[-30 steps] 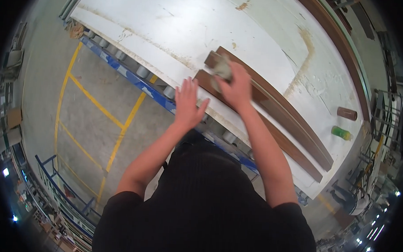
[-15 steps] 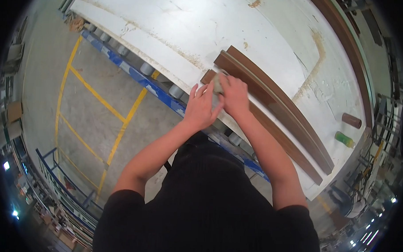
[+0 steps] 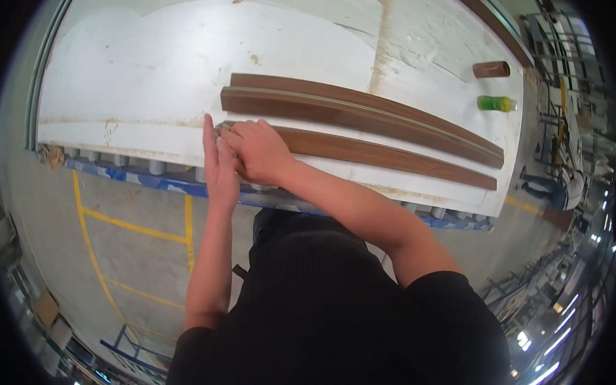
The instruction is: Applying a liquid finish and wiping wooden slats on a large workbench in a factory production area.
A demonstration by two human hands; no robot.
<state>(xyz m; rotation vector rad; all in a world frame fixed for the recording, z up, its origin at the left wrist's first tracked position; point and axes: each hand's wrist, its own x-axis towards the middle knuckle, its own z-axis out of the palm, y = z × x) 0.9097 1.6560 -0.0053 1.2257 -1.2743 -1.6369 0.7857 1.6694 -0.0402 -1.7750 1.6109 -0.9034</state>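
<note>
A narrow brown wood-coloured strip (image 3: 390, 159) lies along the near side of the white board. Over its left end my right hand (image 3: 260, 151) is bent closed on a small greyish pad, possibly a folded cloth or abrasive, mostly hidden by the fingers. Beside it, my left hand (image 3: 220, 169) stands on edge with its fingers stretched out, at the strip's end. Whether it touches the strip I cannot tell. Just beyond lies a wider brown profile (image 3: 365, 113) with a pale line along its length, apart from the hands.
The white board (image 3: 136, 64) has dusty brown marks and rests on rollers with a blue rail (image 3: 145, 179). At the far right are a green bottle (image 3: 495, 103) and a brown cylinder (image 3: 491, 69). Another person (image 3: 559, 190) is beyond the right end.
The view has turned, so the strips now run nearly level across it. Both hands remain around the near strip's left end; the right has come down over it, hiding most of the pad.
</note>
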